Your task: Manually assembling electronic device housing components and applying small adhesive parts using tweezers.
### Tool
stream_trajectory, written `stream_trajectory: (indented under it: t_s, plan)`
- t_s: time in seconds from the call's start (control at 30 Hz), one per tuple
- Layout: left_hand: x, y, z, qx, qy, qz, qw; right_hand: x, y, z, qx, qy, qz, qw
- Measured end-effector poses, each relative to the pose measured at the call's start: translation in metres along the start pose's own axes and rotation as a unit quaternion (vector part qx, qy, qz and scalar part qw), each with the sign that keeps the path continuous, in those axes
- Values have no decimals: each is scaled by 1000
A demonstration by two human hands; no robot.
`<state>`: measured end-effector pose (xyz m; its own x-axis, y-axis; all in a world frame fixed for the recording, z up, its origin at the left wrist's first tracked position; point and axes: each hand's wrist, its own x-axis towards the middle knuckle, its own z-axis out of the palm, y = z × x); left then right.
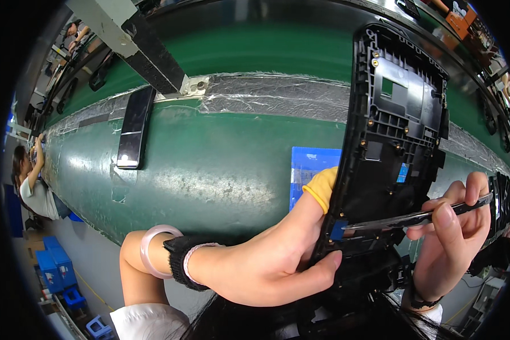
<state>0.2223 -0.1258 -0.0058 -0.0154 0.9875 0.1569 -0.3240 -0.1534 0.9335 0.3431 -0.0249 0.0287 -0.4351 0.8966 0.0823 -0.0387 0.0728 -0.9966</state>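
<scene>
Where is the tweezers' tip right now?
In the head view, lower right: the tweezers, held by the right hand, reach left onto the black frame's lower part.

Open green belt (209,164) leftward — black frame (394,130) and slab (135,127) as obstacles.

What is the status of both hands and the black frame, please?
Left hand grips black plastic frame at lower edge, upright. Right hand holds metal tweezers, tips at frame's lower part. Nothing in the way.
</scene>
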Motion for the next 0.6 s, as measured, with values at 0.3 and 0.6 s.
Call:
stream_trajectory:
  t_s: [0.3, 0.6]
  plan:
    - [-1, 1, 1, 11, -13, 6, 1000, -2, -1, 0, -3, 1, 6, 1000]
    - [-2, 2, 1, 61, 0, 11, 998, 0, 2, 0, 3, -2, -7, 1000]
